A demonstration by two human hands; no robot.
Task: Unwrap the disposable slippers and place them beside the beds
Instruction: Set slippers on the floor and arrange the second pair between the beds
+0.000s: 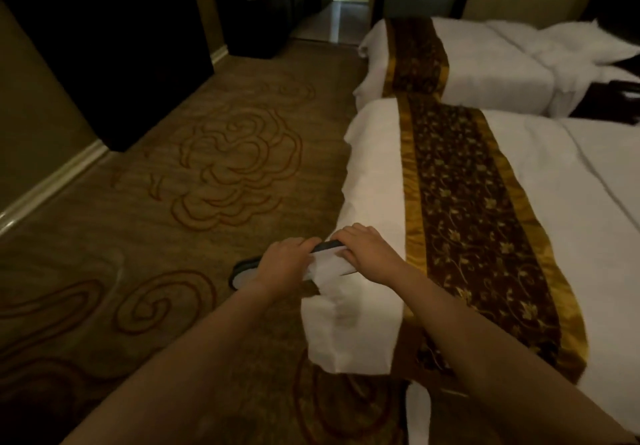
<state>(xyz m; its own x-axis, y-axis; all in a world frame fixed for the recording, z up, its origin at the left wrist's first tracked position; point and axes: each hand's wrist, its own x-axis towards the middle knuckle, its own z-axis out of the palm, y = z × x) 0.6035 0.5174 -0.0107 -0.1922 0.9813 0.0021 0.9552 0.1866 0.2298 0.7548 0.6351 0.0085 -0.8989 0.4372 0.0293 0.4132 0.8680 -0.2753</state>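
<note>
— Left hand (282, 261) is closed over one end of the slippers (323, 264), fingers curled over the dark sole edge; the right hand (367, 248) clamps the other end. Both hold the pair in the air, off the corner of the near bed (374, 167).

— And the dark-rimmed shape (242, 273) on the carpet (173, 236), left of that hand?

— Looks like another slipper already down, though the wrist covers half of it. I can't be sure.

— What worries you?

— The white wrapper (343, 333) hangs loose below the hands. If they pull apart too sharply, I'd guess the thin paper tears ragged, or the pair slips out and lands crooked on the carpet.

— Further right?

— The gold-edged runner (467, 202) on the near bed lies close to the right forearm; a wide elbow swing could drag it askew. The far bed (485, 70) sits well apart.
</note>
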